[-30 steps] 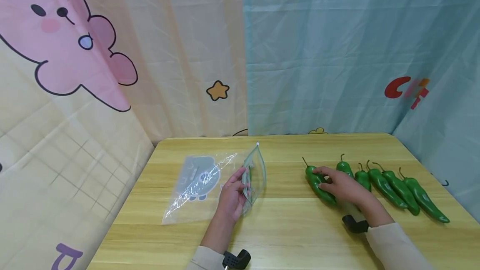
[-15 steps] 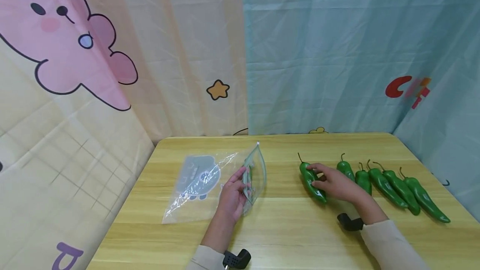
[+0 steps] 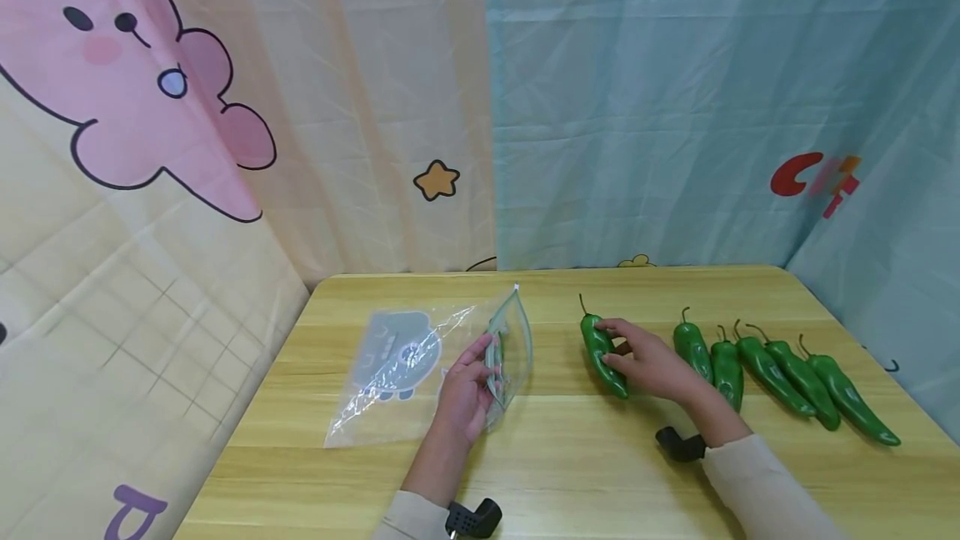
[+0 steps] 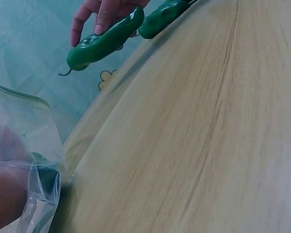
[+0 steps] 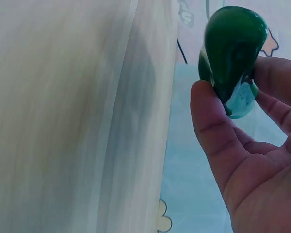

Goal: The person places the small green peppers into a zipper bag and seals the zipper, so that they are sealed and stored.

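Note:
My right hand (image 3: pixel 651 358) pinches a glossy green chili pepper (image 3: pixel 597 350) between thumb and fingers. Its curved stem points away from me, and in the left wrist view the pepper (image 4: pixel 106 44) hangs above the table. My left hand (image 3: pixel 467 390) grips the rim of a clear zip bag (image 3: pixel 352 415) printed with a pale blue cartoon figure. The bag's mouth gapes to the right, towards the pepper. Something green (image 4: pixel 47 177) shows through the plastic in the left wrist view, its shape partly hidden.
Several more green peppers (image 3: pixel 772 377) lie in a slanting row on the right of the wooden table (image 3: pixel 570 473). Printed curtains (image 3: pixel 637 123) hang behind the table's back edge and at both sides.
My right hand has carried the pepper leftward, away from the row and nearer to the bag's mouth. The left hand and the bag have stayed in place.

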Tool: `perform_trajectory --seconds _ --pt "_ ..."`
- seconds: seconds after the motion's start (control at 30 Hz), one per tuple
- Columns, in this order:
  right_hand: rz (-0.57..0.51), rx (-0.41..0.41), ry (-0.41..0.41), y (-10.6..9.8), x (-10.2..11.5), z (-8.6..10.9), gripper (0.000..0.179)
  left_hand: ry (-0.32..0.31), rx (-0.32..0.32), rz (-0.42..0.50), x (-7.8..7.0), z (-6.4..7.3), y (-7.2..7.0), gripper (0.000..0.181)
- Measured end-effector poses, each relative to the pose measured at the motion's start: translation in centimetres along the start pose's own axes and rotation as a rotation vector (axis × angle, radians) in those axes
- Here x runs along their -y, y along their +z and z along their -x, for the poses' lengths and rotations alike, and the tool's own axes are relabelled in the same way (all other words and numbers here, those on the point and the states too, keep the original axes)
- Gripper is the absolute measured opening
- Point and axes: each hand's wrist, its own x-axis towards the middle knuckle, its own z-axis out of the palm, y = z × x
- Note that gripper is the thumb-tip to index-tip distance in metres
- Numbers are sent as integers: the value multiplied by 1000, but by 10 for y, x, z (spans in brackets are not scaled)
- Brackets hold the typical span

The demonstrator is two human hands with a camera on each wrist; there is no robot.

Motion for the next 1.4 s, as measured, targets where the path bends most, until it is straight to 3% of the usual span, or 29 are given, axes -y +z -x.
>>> perform_trajectory --seconds 1.0,1.4 --pt "-177 -37 -23 48 52 -40 48 -18 0 -4 1 2 -1 59" --pt "-222 -110 40 68 71 -55 48 -3 -3 -91 8 0 3 59"
